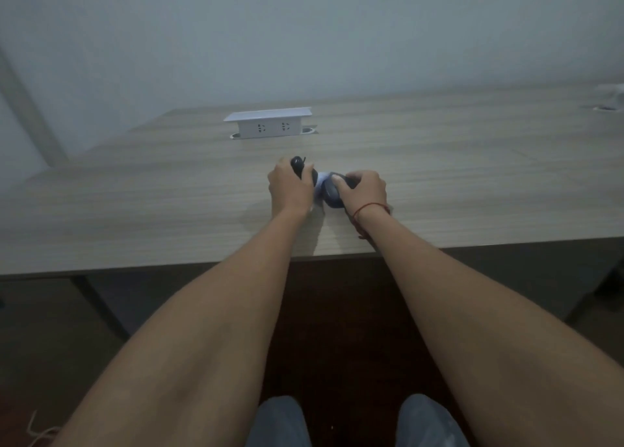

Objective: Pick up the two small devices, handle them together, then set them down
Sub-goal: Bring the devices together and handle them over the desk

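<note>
My left hand (pixel 290 188) is closed around a small black device (pixel 297 165); its rounded end and a thin strap stick out above my fingers. My right hand (pixel 364 190) grips a second dark, rounded device (pixel 331 195), with the thumb lying on top of it. The two devices sit side by side, close together or touching, just over the wooden table (pixel 169 190). Something pale shows between them; I cannot tell what it is. A red string is tied around my right wrist.
A white pop-up socket box (pixel 268 124) stands raised from the table behind my hands. A whitish object (pixel 609 100) lies at the table's far right edge. The near table edge crosses my forearms, and my knees are below it.
</note>
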`<state>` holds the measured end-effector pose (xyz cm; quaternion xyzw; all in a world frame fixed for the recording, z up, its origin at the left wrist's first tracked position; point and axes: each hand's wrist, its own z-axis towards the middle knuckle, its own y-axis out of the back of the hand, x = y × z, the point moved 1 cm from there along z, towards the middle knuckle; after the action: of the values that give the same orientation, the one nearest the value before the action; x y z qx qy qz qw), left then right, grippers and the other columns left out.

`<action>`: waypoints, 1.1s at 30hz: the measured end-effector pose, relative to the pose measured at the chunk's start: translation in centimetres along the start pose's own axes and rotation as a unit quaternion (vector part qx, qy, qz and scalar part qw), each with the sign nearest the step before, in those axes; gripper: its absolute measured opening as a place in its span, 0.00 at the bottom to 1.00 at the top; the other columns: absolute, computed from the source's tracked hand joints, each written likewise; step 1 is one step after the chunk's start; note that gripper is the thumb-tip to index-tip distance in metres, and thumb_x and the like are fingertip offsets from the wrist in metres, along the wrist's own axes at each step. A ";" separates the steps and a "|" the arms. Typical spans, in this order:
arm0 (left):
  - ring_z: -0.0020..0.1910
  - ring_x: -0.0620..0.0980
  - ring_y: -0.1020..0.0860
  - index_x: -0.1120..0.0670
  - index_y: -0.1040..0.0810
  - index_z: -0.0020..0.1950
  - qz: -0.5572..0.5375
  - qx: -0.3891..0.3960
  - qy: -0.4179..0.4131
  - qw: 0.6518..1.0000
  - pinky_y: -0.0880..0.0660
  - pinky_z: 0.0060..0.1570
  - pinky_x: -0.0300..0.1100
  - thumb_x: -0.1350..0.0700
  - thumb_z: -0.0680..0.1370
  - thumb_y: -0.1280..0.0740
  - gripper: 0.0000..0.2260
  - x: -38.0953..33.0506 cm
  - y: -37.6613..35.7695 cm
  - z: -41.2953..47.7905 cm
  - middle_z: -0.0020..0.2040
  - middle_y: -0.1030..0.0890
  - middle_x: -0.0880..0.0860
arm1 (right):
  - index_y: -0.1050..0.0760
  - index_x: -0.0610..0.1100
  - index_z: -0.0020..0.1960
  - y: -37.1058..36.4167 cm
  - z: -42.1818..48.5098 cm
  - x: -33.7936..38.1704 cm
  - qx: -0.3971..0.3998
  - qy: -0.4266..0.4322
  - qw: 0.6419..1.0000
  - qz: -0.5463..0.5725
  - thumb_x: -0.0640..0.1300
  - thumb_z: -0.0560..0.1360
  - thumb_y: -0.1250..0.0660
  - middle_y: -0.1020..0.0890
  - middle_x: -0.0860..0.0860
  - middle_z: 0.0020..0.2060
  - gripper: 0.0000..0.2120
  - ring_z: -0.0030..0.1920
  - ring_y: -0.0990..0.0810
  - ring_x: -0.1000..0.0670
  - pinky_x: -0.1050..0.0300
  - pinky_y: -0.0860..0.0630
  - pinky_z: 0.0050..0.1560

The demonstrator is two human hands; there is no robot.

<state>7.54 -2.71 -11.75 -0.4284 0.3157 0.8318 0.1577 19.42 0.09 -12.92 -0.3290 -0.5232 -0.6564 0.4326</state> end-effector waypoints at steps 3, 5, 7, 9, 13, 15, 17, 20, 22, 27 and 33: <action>0.47 0.54 0.21 0.61 0.22 0.51 -0.022 -0.003 0.002 1.000 0.22 0.48 0.46 0.52 0.77 0.34 0.12 1.0 0.3 -0.4 0.48 0.20 0.58 | 0.23 0.41 0.60 0.0 0.1 0.0 -0.002 0.000 1.000 -0.006 0.51 0.76 0.33 0.19 0.45 0.56 0.17 0.57 0.21 0.46 0.60 0.33 0.47; 0.44 0.53 0.20 0.61 0.21 0.47 -0.035 -0.002 -0.019 0.999 0.21 0.45 0.45 0.51 0.76 0.33 0.12 1.5 1.1 -0.5 0.43 0.19 0.57 | 0.22 0.41 0.59 0.0 0.1 0.0 -0.003 0.000 1.000 -0.006 0.51 0.76 0.33 0.18 0.44 0.55 0.17 0.56 0.21 0.45 0.60 0.33 0.47; 0.40 0.53 0.18 0.60 0.20 0.43 -0.059 -0.004 -0.029 0.998 0.19 0.43 0.48 0.52 0.75 0.32 0.11 1.4 1.5 -0.4 0.39 0.18 0.57 | 0.22 0.41 0.58 0.0 0.1 0.0 -0.004 -0.002 1.000 -0.008 0.51 0.76 0.33 0.18 0.45 0.54 0.16 0.51 0.21 0.48 0.60 0.34 0.45; 0.38 0.52 0.18 0.59 0.20 0.41 -0.073 -0.007 -0.033 0.997 0.18 0.41 0.48 0.52 0.74 0.32 0.10 0.9 1.5 -0.5 0.38 0.18 0.55 | 0.22 0.42 0.58 -0.1 -0.1 0.1 0.001 -0.008 1.000 -0.011 0.51 0.77 0.34 0.18 0.46 0.54 0.16 0.47 0.24 0.50 0.59 0.36 0.44; 0.44 0.53 0.19 0.60 0.21 0.47 -0.005 -0.008 -0.029 1.000 0.20 0.46 0.45 0.52 0.76 0.33 0.12 1.1 0.8 -0.8 0.45 0.18 0.57 | 0.24 0.44 0.60 -0.3 -0.3 0.0 -0.004 -0.005 1.000 -0.022 0.53 0.76 0.35 0.19 0.47 0.56 0.17 0.55 0.22 0.47 0.56 0.34 0.46; 0.44 0.53 0.20 0.61 0.21 0.48 0.026 0.003 -0.016 1.000 0.22 0.45 0.44 0.52 0.77 0.33 0.12 1.1 0.6 -0.5 0.46 0.19 0.58 | 0.24 0.44 0.61 -0.3 -0.2 -0.1 -0.005 -0.007 1.000 -0.026 0.53 0.76 0.35 0.19 0.47 0.56 0.18 0.55 0.22 0.46 0.55 0.34 0.47; 0.44 0.54 0.20 0.61 0.21 0.47 0.043 0.018 -0.039 0.998 0.23 0.45 0.45 0.51 0.77 0.33 0.12 0.2 0.7 0.0 0.45 0.19 0.58 | 0.24 0.45 0.61 -0.4 -0.1 -0.2 -0.005 -0.008 0.999 -0.030 0.54 0.76 0.35 0.19 0.47 0.56 0.18 0.56 0.21 0.46 0.55 0.32 0.47; 0.46 0.54 0.22 0.61 0.22 0.48 0.019 0.002 -0.077 0.997 0.24 0.47 0.45 0.50 0.77 0.34 0.13 -0.9 0.9 0.3 0.45 0.19 0.58 | 0.24 0.45 0.60 -0.6 0.0 -0.3 0.003 -0.006 1.000 -0.019 0.52 0.76 0.34 0.19 0.47 0.54 0.17 0.55 0.21 0.47 0.54 0.28 0.48; 0.45 0.52 0.22 0.60 0.22 0.49 0.044 0.012 -0.076 0.996 0.26 0.44 0.42 0.52 0.78 0.34 0.11 -0.6 0.8 -0.3 0.45 0.21 0.56 | 0.25 0.44 0.61 -0.5 0.0 -0.4 0.006 -0.004 1.000 -0.020 0.52 0.77 0.35 0.20 0.48 0.55 0.17 0.55 0.22 0.48 0.55 0.31 0.46; 0.44 0.52 0.23 0.60 0.23 0.50 0.082 0.009 -0.084 0.993 0.24 0.45 0.44 0.52 0.78 0.34 0.10 -0.2 0.9 -0.1 0.46 0.21 0.55 | 0.24 0.45 0.60 -0.3 0.3 -0.5 0.001 0.001 0.999 -0.038 0.55 0.76 0.35 0.19 0.48 0.56 0.18 0.56 0.22 0.47 0.55 0.35 0.46; 0.44 0.50 0.25 0.60 0.24 0.52 0.074 0.021 -0.074 0.994 0.26 0.45 0.42 0.53 0.78 0.35 0.10 0.5 0.7 0.1 0.48 0.21 0.57 | 0.24 0.45 0.58 -0.5 0.4 -0.7 0.026 0.019 0.999 -0.030 0.60 0.71 0.33 0.19 0.48 0.53 0.23 0.51 0.22 0.48 0.50 0.24 0.52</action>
<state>6.85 -3.21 -11.82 -0.3374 0.3510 0.8641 0.1276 19.21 0.66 -13.66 -0.2895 -0.5415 -0.6610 0.4312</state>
